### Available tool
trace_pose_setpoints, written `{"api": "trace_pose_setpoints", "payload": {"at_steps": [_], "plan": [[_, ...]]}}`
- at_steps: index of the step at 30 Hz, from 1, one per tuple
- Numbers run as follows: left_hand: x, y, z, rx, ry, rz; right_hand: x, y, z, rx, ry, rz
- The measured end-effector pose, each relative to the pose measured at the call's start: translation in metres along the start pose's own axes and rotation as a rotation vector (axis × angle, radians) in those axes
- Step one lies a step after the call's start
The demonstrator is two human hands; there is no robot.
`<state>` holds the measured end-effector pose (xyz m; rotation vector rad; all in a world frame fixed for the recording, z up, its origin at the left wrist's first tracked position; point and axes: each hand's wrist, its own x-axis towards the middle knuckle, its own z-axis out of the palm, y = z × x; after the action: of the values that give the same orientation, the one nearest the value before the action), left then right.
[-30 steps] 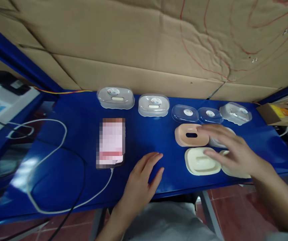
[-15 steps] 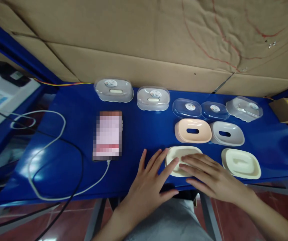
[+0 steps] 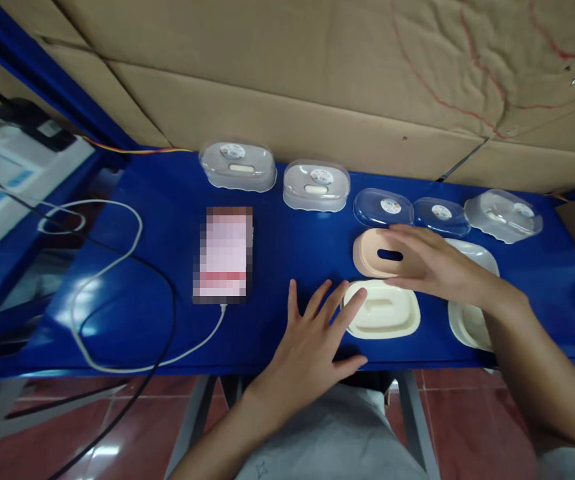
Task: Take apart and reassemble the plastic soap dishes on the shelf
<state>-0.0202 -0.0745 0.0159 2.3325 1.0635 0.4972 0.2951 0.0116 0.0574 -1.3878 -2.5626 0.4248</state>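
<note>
My right hand (image 3: 435,263) reaches across a peach oval plastic shell with a slot (image 3: 370,259), fingers along its far rim and thumb at its near side. Its fingers hide the shell's right part. Just in front lies a shallow cream oval tray (image 3: 382,317) with a raised bar inside. My left hand (image 3: 315,343) is spread open, its forefinger over that tray's left rim. Under my right forearm, a grey shell (image 3: 485,257) and a second cream tray (image 3: 462,320) are partly hidden.
Two clear lids (image 3: 383,208) (image 3: 441,217) lie behind the shells. Lidded grey boxes stand along the back, two at left (image 3: 237,167) (image 3: 316,187) and one at right (image 3: 503,217). A phone (image 3: 223,257) with a white cable (image 3: 207,340) lies left of my hands.
My right hand has moved from the near cream tray up to the peach shell, uncovering the tray. My left hand stays spread at the tray's left edge. The view has shifted slightly.
</note>
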Motion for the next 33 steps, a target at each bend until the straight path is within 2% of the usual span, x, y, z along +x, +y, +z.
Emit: {"api": "trace_pose_setpoints", "payload": {"at_steps": [5,8,13,18,25,33], "plan": [[0.012,0.008,0.002,-0.060,0.056,-0.038,0.004,-0.027,-0.015,-0.026,0.037,-0.018],[0.012,0.006,-0.002,-0.078,0.093,-0.050,-0.003,-0.043,-0.020,0.005,0.062,-0.006],[0.001,-0.010,-0.009,-0.037,0.150,-0.081,-0.016,-0.070,-0.010,0.009,-0.011,-0.054],[-0.002,-0.015,-0.013,-0.006,0.127,-0.080,-0.012,-0.092,0.003,-0.101,-0.100,-0.136],[-0.001,-0.015,-0.015,0.047,0.092,-0.055,-0.013,-0.093,0.015,-0.144,-0.087,-0.163],[0.000,-0.019,-0.018,0.025,0.034,-0.045,-0.014,-0.090,0.045,0.019,-0.060,-0.160]]}}
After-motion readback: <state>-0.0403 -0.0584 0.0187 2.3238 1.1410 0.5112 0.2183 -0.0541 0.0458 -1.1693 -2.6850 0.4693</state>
